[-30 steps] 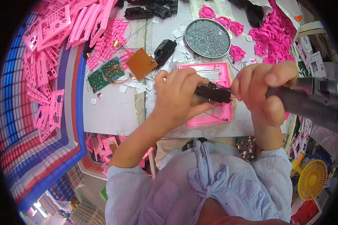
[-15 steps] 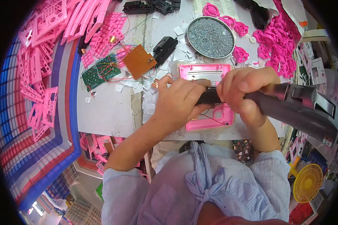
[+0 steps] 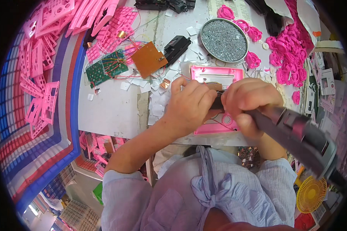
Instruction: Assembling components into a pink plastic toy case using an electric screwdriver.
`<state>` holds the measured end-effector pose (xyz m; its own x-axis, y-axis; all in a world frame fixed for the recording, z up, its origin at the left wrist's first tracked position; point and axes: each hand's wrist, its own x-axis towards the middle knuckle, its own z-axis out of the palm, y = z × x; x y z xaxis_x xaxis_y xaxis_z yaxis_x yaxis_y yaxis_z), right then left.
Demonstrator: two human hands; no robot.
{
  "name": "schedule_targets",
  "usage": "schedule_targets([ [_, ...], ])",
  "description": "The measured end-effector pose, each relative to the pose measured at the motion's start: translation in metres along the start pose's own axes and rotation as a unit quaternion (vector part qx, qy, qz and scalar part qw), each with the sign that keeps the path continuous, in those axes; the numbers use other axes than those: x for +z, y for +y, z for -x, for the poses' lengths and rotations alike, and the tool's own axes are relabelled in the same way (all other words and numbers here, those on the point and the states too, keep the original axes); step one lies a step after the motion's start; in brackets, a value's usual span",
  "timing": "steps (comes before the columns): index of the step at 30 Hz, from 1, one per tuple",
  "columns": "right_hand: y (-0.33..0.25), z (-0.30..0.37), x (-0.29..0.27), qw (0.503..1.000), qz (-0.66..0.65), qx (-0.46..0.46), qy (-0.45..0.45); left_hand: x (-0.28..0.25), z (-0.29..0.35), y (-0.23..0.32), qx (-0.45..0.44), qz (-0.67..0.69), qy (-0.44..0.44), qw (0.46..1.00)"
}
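My right hand [image 3: 252, 101] grips a dark power screwdriver [image 3: 272, 125], its body slanting down to the lower right and its front end pointing at my left hand. My left hand [image 3: 189, 103] is closed, fingers curled beside the tool's front end; what it pinches is hidden. Beneath both hands lies a pink plastic casing [image 3: 196, 71] with a slotted upper strip and a round opening in its lower part. Thin wires cross the casing, and a small brown board [image 3: 213, 87] shows behind my left fingers.
Behind the casing stands a round tin [image 3: 224, 40] of small screws. Left of it lie a black mechanism [image 3: 176, 49], an orange-brown board [image 3: 149, 59] and a wired green circuit board [image 3: 106, 69]. Pink round parts [image 3: 291, 57] are heaped at right. A striped basket edge [image 3: 71, 107] borders the left.
The screwdriver's rear end has swung downward and blurs slightly. My left hand has shifted a little to the right. The whole view has moved slightly, with the tabletop things shifting right.
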<state>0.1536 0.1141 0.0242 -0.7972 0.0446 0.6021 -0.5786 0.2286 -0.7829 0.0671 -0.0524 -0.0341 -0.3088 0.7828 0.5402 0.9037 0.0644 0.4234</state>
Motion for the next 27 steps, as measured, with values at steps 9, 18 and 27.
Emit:
schedule_targets([
  [9,0.006,-0.006,0.006,0.999,-0.012,-0.031,-0.03,0.001,0.001,0.002,0.01,-0.02,-0.004,1.0],
  [18,-0.002,0.021,-0.049,0.966,0.015,0.255,-0.035,-0.005,0.001,0.005,-0.023,0.005,-0.038,0.999],
  [27,0.009,0.043,-0.06,0.938,0.294,0.119,-0.136,0.002,0.01,-0.005,-0.154,0.172,-0.001,0.973],
])
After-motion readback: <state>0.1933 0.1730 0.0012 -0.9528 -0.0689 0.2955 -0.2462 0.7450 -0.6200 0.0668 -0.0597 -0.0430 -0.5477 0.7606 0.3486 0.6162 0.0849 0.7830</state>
